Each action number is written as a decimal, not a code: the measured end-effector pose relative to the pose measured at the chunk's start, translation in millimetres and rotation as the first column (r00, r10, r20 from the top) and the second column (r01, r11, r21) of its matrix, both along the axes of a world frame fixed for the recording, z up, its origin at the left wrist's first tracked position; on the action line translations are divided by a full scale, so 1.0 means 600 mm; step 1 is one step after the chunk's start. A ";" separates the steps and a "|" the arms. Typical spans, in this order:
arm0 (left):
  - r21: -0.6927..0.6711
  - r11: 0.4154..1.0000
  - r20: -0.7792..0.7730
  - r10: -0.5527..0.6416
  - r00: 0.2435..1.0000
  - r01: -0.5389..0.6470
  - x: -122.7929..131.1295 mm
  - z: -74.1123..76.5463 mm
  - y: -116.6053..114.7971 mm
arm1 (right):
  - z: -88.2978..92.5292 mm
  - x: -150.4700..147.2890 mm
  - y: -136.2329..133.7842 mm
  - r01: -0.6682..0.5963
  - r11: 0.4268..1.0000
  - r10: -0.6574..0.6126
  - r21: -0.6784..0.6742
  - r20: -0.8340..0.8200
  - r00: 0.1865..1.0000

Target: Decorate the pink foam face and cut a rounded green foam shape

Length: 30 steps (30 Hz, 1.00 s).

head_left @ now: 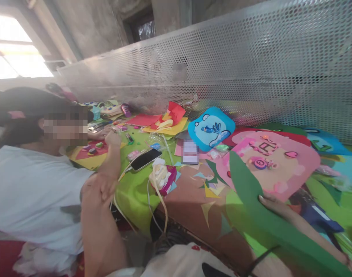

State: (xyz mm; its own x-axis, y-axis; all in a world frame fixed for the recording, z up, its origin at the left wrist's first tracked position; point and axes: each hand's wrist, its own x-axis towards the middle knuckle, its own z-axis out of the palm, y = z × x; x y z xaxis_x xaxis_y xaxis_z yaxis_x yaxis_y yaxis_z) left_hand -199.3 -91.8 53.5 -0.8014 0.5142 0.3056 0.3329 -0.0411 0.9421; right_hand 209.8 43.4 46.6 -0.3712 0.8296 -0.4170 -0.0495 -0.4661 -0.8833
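Paper (246,184), green and leaf-shaped, is pinched in the right grip (275,206), its tip jutting past the thumb. Just beyond that grip lies a pink card (301,173); to its left, scraps (212,191) on the surface (190,196), then a phone (146,159). The left grip (103,188) is at a neighbour's arm (114,154); whether its fingers close, I cannot tell.

Phone (146,159) on green cloth (132,201), perforated metal panel (251,65) behind.
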 end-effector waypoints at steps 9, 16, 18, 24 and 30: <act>-0.255 0.616 -0.803 0.295 0.518 -0.745 -0.053 -0.054 0.014 | -0.010 -0.008 -0.001 0.085 0.958 -0.122 -0.273 -0.124 0.985; -0.359 0.565 -0.749 0.300 0.590 -0.743 -0.035 -0.061 0.015 | -0.019 -0.001 0.001 0.069 0.916 -0.142 -0.394 -0.160 0.977; -0.425 0.561 -0.744 0.230 0.627 -0.710 -0.031 -0.055 0.014 | -0.014 -0.005 0.000 0.089 0.929 -0.144 -0.360 -0.129 0.981; -0.538 0.519 -0.722 0.124 0.681 -0.665 -0.039 -0.054 0.015 | -0.030 -0.018 0.011 -0.036 0.994 0.044 -0.106 0.079 0.996; -0.265 0.680 -0.731 0.321 0.602 -0.684 -0.071 -0.069 0.001 | -0.089 -0.007 0.036 -0.245 0.833 0.034 0.496 0.395 0.918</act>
